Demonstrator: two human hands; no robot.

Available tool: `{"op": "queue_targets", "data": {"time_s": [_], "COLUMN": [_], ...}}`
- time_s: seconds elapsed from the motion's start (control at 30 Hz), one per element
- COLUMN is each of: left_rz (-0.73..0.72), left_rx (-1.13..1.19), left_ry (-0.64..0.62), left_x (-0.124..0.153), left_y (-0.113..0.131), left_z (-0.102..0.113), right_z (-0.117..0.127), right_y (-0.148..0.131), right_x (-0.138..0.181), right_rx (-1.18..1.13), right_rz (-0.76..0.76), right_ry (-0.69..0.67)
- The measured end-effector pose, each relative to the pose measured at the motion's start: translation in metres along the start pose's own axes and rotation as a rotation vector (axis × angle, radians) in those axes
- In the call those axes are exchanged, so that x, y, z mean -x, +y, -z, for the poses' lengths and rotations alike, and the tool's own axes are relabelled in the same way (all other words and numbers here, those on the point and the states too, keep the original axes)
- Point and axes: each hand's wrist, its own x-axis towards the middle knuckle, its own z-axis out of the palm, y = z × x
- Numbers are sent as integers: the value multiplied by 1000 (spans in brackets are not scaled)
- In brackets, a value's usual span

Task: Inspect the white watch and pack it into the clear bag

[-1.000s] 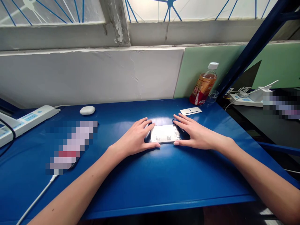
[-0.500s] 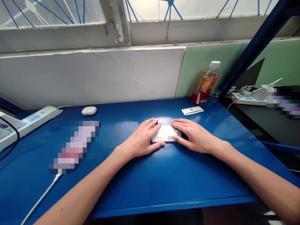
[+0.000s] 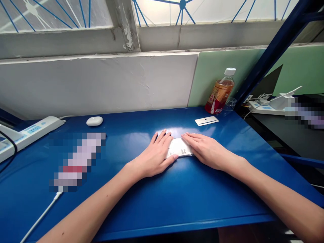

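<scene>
A flat, rectangular thing with a white face and grey printed marks point(image 3: 180, 147) lies on the blue desk point(image 3: 162, 195) between my hands. My left hand point(image 3: 157, 153) rests over its left end, fingers stretched out and slightly spread, the thumb along its near edge. Across the right end lies my right hand point(image 3: 207, 150), its fingers straight, side by side and flat, with the fingertips at the far edge. Both ends of the white-faced thing are hidden under my hands. Its exact kind I cannot tell.
A white card point(image 3: 206, 120) and a drink bottle point(image 3: 220, 92) are at the back right. Towards the left are a white earbud case point(image 3: 94, 121), a blurred-out phone-like thing point(image 3: 78, 158) on a white cable point(image 3: 40, 217), and a power strip point(image 3: 37, 130). A blue post point(image 3: 268, 50) slants up on the right.
My right hand has turned more palm-down, its thumb drawn under and its fingers brought together. More of the white face shows between my hands. The view has shifted slightly.
</scene>
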Motion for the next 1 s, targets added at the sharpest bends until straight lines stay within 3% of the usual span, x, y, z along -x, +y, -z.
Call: {"op": "queue_targets", "data": {"time_s": [0.2, 0.63, 0.83, 1.0], "left_rz": [1, 12, 22, 39], "left_rx": [-94, -39, 23, 2], "left_ry": [-56, -118, -69, -50], "left_x": [-1, 1, 7, 7], "left_y": [5, 2, -6, -8], "left_z": [3, 5, 8, 6], "right_z": [-2, 4, 10, 14], "right_y": [-3, 19, 21, 23], "right_x": [-1, 4, 2, 1], "right_rx": [14, -123, -85, -45], "right_rz": [9, 26, 21, 18], "right_ry": [-29, -36, 79, 87]}}
